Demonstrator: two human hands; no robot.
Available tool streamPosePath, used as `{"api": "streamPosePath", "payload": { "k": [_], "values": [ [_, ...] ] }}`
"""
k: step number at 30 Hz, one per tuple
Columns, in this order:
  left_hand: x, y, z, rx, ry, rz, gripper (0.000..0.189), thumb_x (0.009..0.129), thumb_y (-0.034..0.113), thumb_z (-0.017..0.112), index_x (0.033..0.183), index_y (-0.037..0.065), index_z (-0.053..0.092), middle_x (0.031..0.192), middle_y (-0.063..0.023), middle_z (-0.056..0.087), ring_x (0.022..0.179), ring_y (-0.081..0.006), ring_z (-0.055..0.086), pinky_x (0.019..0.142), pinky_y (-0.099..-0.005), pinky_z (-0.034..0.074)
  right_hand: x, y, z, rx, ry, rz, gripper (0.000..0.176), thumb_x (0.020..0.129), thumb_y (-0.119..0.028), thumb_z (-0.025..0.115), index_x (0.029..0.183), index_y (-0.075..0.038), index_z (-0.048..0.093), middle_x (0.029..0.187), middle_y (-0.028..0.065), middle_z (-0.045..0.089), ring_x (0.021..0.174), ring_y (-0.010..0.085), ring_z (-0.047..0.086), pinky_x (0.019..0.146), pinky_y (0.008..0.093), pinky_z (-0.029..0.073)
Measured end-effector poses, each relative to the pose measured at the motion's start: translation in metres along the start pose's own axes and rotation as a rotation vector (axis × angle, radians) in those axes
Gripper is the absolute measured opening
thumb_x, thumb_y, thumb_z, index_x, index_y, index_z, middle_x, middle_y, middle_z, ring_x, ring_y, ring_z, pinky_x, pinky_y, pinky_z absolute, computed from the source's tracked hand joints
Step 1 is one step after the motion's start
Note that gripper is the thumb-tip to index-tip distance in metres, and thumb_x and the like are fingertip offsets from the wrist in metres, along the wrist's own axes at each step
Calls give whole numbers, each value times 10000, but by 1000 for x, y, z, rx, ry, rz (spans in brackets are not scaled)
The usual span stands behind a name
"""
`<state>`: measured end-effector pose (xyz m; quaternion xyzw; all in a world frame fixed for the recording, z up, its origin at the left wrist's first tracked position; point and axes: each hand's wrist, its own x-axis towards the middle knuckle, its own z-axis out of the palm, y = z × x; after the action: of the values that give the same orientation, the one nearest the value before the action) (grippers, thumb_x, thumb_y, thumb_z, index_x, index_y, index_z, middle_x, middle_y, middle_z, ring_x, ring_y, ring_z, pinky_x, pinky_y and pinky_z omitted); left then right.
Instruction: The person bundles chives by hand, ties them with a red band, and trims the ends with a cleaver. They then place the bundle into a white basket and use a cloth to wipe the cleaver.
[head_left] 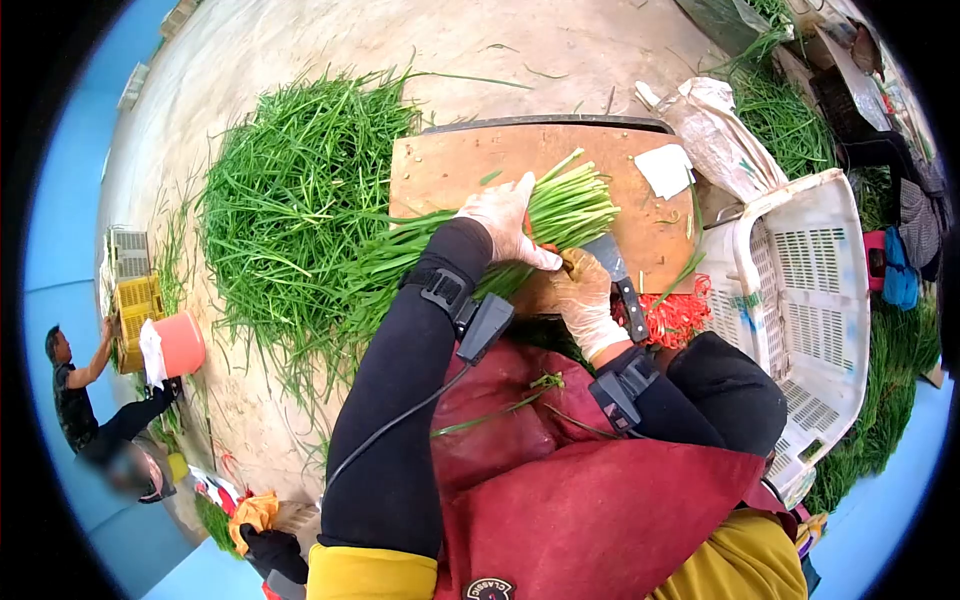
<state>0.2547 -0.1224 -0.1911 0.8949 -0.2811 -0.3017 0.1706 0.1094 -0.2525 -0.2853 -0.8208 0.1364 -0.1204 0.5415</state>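
A bunch of green chives [572,205] lies across the wooden board [460,160], its pale cut ends pointing right and its leaves trailing left. My left hand [505,218], in a thin glove, is wrapped over the bunch from above. Close below it, my gloved right hand [588,300] is closed, its fingertips pinching at a red tie [545,247] against the underside of the bunch. Most of that tie is hidden by my fingers. Just right of my right hand rests a knife [606,258], its black handle toward me.
A big heap of loose chives [300,200] covers the floor to the left. Red ties [680,315] are piled at the board's lower right, near a white plastic crate [815,290]. A white sack [725,135] lies beyond. At far left, another person [85,385] sits by a pink bucket [180,343].
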Motion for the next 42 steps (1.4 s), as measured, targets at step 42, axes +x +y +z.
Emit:
{"api": "streamPosePath", "payload": {
  "k": [42],
  "values": [
    [-17,18,66,350,399,-250,606,920,119,436,1490,100,229,1393,-134,408,1245,-278,442,1015,-633,318,16,-19,-6,-76,-270,158,219,840,-302,691,829,-89,641,750,131,642,698,310,618,642,385,471]
  ]
}}
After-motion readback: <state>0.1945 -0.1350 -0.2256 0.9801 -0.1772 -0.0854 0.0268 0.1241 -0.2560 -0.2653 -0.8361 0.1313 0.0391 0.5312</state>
